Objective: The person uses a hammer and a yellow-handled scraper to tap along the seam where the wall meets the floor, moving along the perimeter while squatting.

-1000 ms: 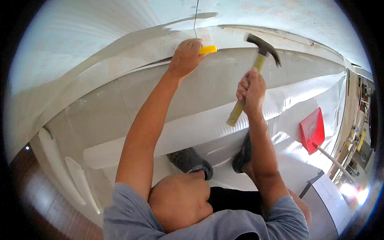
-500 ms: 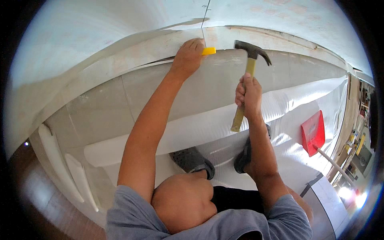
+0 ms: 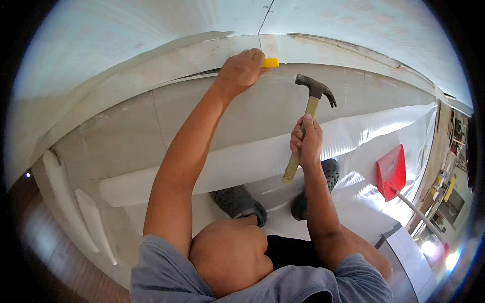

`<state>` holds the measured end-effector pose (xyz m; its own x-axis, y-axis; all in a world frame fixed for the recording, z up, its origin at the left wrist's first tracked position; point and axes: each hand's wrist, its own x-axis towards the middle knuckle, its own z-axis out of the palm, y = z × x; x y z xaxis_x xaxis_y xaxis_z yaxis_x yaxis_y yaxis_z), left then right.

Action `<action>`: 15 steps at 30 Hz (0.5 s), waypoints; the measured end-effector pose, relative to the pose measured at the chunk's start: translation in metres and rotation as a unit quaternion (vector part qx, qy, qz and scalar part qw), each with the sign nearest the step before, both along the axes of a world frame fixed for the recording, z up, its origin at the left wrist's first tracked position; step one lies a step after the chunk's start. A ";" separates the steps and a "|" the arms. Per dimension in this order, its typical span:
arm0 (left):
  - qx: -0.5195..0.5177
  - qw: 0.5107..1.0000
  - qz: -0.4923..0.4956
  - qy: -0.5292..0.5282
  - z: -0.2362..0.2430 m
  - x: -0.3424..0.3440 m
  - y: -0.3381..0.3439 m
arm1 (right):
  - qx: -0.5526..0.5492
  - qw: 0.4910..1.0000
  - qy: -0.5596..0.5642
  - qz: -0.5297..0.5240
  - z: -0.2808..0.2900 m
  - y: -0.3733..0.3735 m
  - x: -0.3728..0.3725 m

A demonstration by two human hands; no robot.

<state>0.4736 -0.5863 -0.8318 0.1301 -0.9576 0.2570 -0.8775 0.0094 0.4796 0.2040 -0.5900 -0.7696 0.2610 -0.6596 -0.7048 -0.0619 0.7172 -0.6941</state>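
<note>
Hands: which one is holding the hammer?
The right hand grips the hammer by its handle; the left hand presses a small yellow block instead.

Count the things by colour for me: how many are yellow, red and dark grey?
Yellow: 1, the small yellow block under the left hand.
Red: 1, the red dustpan.
Dark grey: 3, the two clogs and the head of the hammer in the right hand.
Total: 5.

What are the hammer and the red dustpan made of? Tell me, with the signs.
Hammer: dark, matte head, probably steel; pale yellowish handle, wood or fibreglass, unclear. Red dustpan: likely plastic, going by its even saturated colour and smooth moulded look, on a light metal-looking pole.
</note>
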 end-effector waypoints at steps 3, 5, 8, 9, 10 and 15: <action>0.026 1.000 0.007 0.001 0.000 0.004 0.004 | 0.018 1.000 0.009 0.010 -0.004 0.008 0.002; 0.007 1.000 0.002 0.001 -0.001 0.004 0.005 | 0.019 1.000 -0.002 0.018 -0.007 0.015 0.000; -0.051 0.999 -0.008 -0.018 -0.021 0.007 0.005 | 0.002 0.999 -0.016 0.034 -0.003 0.013 0.004; -0.061 0.997 -0.020 -0.034 -0.023 0.010 0.004 | -0.007 0.999 -0.020 0.037 0.000 0.012 0.005; -0.071 0.996 -0.032 -0.050 -0.026 0.012 0.003 | -0.019 0.999 -0.027 0.018 0.003 0.008 0.006; -0.033 0.998 -0.022 -0.052 -0.025 0.006 0.001 | -0.044 0.996 -0.047 -0.063 0.001 -0.009 0.026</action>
